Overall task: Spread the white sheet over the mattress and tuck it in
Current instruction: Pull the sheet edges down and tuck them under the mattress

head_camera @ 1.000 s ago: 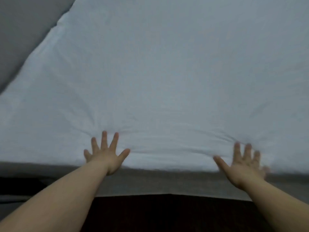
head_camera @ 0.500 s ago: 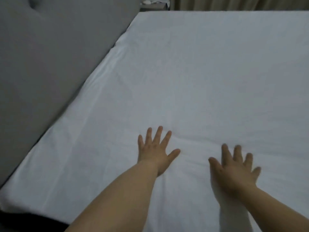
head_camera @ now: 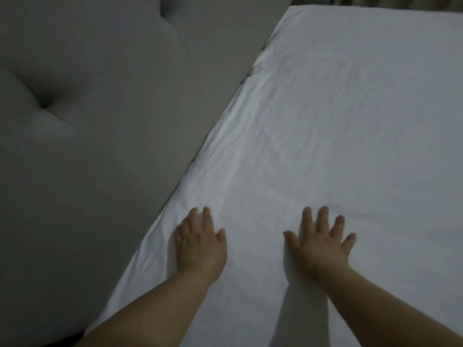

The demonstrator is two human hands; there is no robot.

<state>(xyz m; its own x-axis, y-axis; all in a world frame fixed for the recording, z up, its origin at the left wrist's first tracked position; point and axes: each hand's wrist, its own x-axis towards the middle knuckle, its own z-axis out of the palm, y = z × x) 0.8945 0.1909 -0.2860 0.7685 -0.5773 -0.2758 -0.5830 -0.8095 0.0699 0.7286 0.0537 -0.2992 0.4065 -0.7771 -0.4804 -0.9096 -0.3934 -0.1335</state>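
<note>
The white sheet [head_camera: 338, 126] lies spread over the mattress and fills the right side of the head view, with light wrinkles along its left edge. My left hand [head_camera: 199, 242] rests flat on the sheet close to that edge, fingers apart, holding nothing. My right hand [head_camera: 319, 240] lies palm down on the sheet a little to the right, fingers splayed. The mattress itself is hidden under the sheet.
A grey padded headboard [head_camera: 95, 136] with a tufted dimple stands along the sheet's left edge. A narrow dark gap [head_camera: 200, 151] runs between headboard and sheet. Beige curtain folds [head_camera: 390, 2] show beyond the far edge of the bed.
Both hands have slid left across the sheet from the near bed edge toward the headboard side, staying flat. The view has swung left, so the headboard now fills the left half.
</note>
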